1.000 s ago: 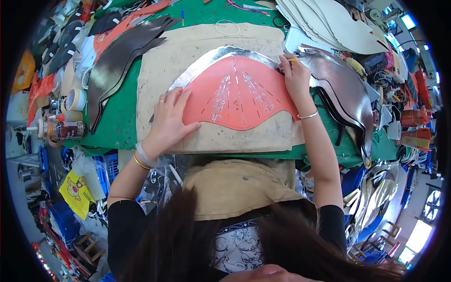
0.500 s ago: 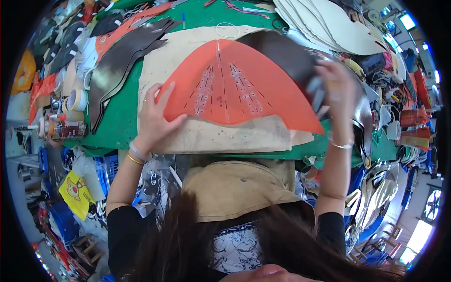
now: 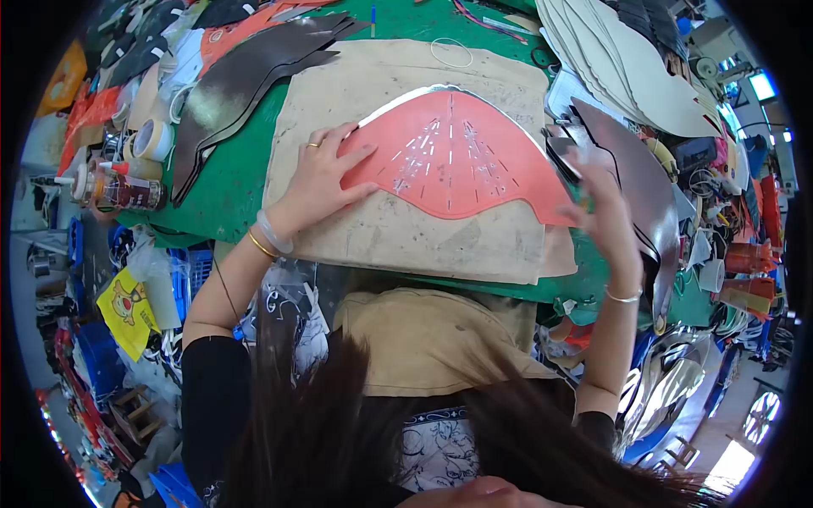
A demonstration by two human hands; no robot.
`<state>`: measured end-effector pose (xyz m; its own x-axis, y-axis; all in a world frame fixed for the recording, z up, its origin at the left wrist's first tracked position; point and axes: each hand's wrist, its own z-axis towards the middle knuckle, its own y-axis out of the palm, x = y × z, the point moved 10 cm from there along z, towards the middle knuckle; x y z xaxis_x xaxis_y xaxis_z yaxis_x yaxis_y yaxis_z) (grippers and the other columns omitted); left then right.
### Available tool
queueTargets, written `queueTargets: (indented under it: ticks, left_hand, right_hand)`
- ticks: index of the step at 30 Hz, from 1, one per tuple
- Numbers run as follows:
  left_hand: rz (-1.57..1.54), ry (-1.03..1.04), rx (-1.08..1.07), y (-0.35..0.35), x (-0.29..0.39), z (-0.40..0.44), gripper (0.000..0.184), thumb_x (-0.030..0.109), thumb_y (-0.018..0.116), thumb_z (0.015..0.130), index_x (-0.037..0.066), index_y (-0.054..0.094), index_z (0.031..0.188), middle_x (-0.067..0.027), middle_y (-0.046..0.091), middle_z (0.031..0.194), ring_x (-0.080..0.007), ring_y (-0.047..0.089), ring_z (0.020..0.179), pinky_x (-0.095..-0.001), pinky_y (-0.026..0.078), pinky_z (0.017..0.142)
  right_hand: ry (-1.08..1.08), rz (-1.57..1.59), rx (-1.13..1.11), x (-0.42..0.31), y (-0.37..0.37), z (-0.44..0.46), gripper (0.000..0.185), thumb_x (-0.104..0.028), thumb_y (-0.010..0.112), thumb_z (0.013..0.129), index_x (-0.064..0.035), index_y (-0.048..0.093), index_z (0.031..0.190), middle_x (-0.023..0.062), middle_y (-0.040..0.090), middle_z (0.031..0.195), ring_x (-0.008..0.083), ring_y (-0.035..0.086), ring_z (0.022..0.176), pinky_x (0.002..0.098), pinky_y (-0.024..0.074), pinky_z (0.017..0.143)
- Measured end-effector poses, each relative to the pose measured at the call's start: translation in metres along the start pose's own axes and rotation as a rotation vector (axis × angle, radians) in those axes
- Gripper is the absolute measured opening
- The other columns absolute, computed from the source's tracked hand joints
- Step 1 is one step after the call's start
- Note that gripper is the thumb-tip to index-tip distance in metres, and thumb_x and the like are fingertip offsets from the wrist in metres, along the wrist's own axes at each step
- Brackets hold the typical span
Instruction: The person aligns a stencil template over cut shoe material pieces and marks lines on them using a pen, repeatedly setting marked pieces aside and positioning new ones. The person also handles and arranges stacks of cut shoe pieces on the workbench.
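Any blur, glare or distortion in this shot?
In the head view, the right hand is blurred, the left hand crisper; the window at lower right is blown out; dark sheets catch a sheen; fisheye distortion curves edges, corners black.

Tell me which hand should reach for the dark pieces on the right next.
Probably the right hand: it is close beside those dark pieces, while the left hand rests on the red sheet, farther off.

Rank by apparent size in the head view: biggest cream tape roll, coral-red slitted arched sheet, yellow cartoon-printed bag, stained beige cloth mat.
1. Beige cloth mat, though partly covered
2. Coral-red arched sheet
3. Yellow bag
4. Cream tape roll
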<state>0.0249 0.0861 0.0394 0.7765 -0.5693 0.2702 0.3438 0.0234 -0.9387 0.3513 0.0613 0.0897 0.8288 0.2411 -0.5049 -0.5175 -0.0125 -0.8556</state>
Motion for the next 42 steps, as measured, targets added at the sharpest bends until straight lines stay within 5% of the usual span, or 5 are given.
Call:
queueTargets:
  ticks: [4, 32, 35, 39, 42]
  left_hand:
    - [-0.033, 0.045, 0.016, 0.002, -0.002, -0.002, 0.049, 0.033, 0.071, 0.077, 0.011, 0.062, 0.119, -0.0153, 0.043, 0.136, -0.0335, 0.038, 0.127, -0.0437, 0.035, 0.102]
    - [-0.168, 0.084, 0.054, 0.011, -0.01, -0.004, 0.033, 0.019, 0.069, 0.081, 0.01, 0.067, 0.112, -0.013, 0.05, 0.13, -0.0312, 0.041, 0.129, -0.0384, 0.039, 0.104]
    - [-0.179, 0.077, 0.049, 0.011, -0.011, -0.004, 0.032, 0.019, 0.069, 0.081, 0.01, 0.067, 0.112, -0.0129, 0.05, 0.131, -0.0309, 0.041, 0.13, -0.0382, 0.039, 0.104]
    - [-0.2, 0.065, 0.038, 0.011, -0.011, -0.004, 0.032, 0.019, 0.069, 0.081, 0.009, 0.067, 0.112, -0.0127, 0.05, 0.131, -0.0306, 0.041, 0.13, -0.0382, 0.039, 0.105]
    - [-0.208, 0.071, 0.041, 0.01, -0.01, -0.003, 0.032, 0.019, 0.069, 0.081, 0.009, 0.067, 0.111, -0.0126, 0.05, 0.131, -0.0305, 0.041, 0.13, -0.0382, 0.038, 0.105]
  right_hand:
    - [-0.11, -0.05, -0.161, -0.005, 0.057, 0.013, 0.062, -0.017, 0.077, 0.068, -0.0112, 0.054, 0.126, 0.0061, 0.054, 0.131, 0.0391, 0.045, 0.121, 0.044, 0.038, 0.103]
    - [-0.206, -0.17, -0.13, -0.006, 0.066, 0.031, 0.047, -0.017, 0.07, 0.077, -0.0126, 0.058, 0.123, 0.0085, 0.06, 0.121, 0.0342, 0.053, 0.107, 0.0392, 0.0463, 0.09]
    - [-0.186, -0.147, 0.067, -0.012, 0.053, 0.042, 0.042, -0.019, 0.066, 0.082, -0.0097, 0.058, 0.122, 0.0119, 0.064, 0.114, 0.0321, 0.059, 0.101, 0.0378, 0.047, 0.087]
    - [-0.062, 0.382, 0.045, -0.023, 0.063, 0.056, 0.027, -0.02, 0.058, 0.091, -0.0013, 0.064, 0.11, 0.0126, 0.069, 0.088, 0.0267, 0.063, 0.07, 0.0324, 0.0499, 0.067]
    - [-0.109, 0.276, 0.108, -0.031, 0.074, 0.06, 0.023, -0.022, 0.058, 0.091, 0.0002, 0.064, 0.091, 0.0133, 0.064, 0.074, 0.0275, 0.06, 0.062, 0.0326, 0.0471, 0.058]
